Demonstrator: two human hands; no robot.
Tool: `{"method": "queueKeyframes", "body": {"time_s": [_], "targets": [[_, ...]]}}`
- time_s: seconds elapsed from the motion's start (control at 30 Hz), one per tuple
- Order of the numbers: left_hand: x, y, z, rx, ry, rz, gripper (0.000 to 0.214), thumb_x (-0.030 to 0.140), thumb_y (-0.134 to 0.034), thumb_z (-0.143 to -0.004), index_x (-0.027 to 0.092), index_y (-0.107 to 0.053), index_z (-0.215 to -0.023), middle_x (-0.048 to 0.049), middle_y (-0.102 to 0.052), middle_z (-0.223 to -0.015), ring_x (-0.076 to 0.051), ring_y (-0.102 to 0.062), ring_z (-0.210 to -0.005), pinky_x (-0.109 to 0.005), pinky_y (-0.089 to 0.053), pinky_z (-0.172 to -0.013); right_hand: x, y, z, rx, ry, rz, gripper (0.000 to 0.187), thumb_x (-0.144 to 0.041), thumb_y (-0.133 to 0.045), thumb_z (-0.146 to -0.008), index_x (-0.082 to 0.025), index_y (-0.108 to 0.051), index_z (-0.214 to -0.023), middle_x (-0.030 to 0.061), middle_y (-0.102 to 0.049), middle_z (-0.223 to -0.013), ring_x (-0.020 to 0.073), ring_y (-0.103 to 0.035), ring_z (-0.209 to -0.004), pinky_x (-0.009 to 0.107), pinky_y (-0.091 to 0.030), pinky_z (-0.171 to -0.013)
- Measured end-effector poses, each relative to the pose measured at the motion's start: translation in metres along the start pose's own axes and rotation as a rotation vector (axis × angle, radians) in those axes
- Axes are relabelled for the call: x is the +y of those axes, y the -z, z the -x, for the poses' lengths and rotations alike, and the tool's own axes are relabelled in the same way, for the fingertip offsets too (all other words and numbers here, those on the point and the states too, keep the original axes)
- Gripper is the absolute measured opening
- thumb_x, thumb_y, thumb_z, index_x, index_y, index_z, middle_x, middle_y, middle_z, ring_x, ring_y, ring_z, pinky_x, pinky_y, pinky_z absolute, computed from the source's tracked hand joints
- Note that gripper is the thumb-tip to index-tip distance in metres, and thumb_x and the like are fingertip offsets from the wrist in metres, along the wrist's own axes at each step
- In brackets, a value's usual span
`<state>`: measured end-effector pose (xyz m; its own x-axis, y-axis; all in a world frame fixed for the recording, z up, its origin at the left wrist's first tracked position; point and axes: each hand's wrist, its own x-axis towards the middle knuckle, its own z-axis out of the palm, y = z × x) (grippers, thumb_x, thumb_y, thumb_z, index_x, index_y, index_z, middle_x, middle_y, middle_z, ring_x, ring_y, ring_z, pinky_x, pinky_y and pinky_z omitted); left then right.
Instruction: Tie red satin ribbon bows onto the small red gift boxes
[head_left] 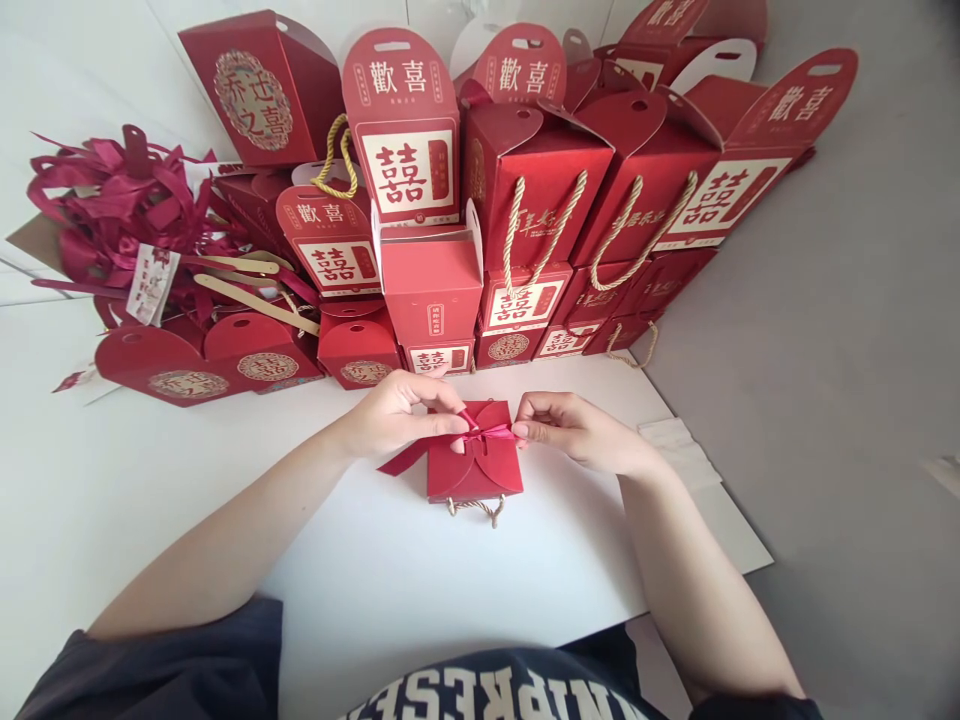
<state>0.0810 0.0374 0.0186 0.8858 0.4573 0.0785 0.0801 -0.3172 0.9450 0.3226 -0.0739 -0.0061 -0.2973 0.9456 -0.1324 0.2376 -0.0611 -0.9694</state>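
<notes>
A small red gift box with petal-shaped top flaps lies on the white table right in front of me, a gold cord handle showing at its near edge. A dark pink ribbon crosses its top. My left hand pinches the ribbon on the box's left side, fingers closed. My right hand pinches the ribbon's other end on the right, fingers closed too. A loose ribbon tail trails out to the left under my left hand.
A stack of red gift boxes and bags with gold rope handles stands behind the box. A heap of dark pink ribbons lies at the far left. Flat red boxes sit before it. Grey floor lies beyond the table's right edge.
</notes>
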Motion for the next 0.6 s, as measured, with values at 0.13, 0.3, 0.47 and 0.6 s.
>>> {"method": "queueKeyframes", "body": {"time_s": [0.13,0.3,0.47,0.6], "targets": [[-0.001,-0.002,-0.003,0.012,0.053,-0.059,0.020,0.034,-0.069,-0.086,0.017,-0.075,-0.078,-0.0028,-0.074,-0.069,-0.015,-0.067,-0.074,-0.045,-0.025,-0.119,-0.005,0.002,0.001,-0.039,-0.011,-0.033,0.038,-0.052,-0.061,-0.089,-0.017,-0.058,-0.073,-0.0017,-0.054,-0.069,0.0123,-0.046,-0.066,0.026,-0.036,-0.064],[-0.001,0.000,-0.002,-0.041,0.090,-0.116,0.020,0.037,-0.071,-0.083,0.018,-0.079,-0.082,-0.0048,-0.077,-0.076,-0.017,-0.065,-0.082,-0.044,-0.029,-0.116,-0.008,0.007,0.007,-0.098,-0.020,-0.125,0.030,-0.045,-0.070,-0.084,-0.017,-0.066,-0.076,-0.0020,-0.058,-0.063,0.0098,-0.046,-0.056,0.025,-0.036,-0.054],[-0.005,-0.001,-0.002,-0.008,0.095,-0.202,0.027,0.044,-0.076,-0.075,0.019,-0.080,-0.086,-0.0027,-0.074,-0.070,-0.017,-0.064,-0.076,-0.044,-0.030,-0.117,-0.012,-0.009,0.005,0.010,0.151,-0.139,0.021,-0.040,-0.069,-0.086,-0.020,-0.074,-0.091,0.0024,-0.068,-0.076,0.0142,-0.057,-0.064,0.029,-0.047,-0.061],[-0.004,-0.001,-0.002,-0.049,0.095,-0.232,0.028,0.045,-0.076,-0.076,0.021,-0.080,-0.091,-0.0012,-0.073,-0.067,-0.017,-0.064,-0.078,-0.041,-0.039,-0.111,-0.019,-0.030,-0.004,0.151,0.356,0.105,0.018,-0.033,-0.062,-0.092,-0.024,-0.074,-0.101,0.0046,-0.074,-0.091,0.0194,-0.064,-0.085,0.037,-0.048,-0.083]]}}
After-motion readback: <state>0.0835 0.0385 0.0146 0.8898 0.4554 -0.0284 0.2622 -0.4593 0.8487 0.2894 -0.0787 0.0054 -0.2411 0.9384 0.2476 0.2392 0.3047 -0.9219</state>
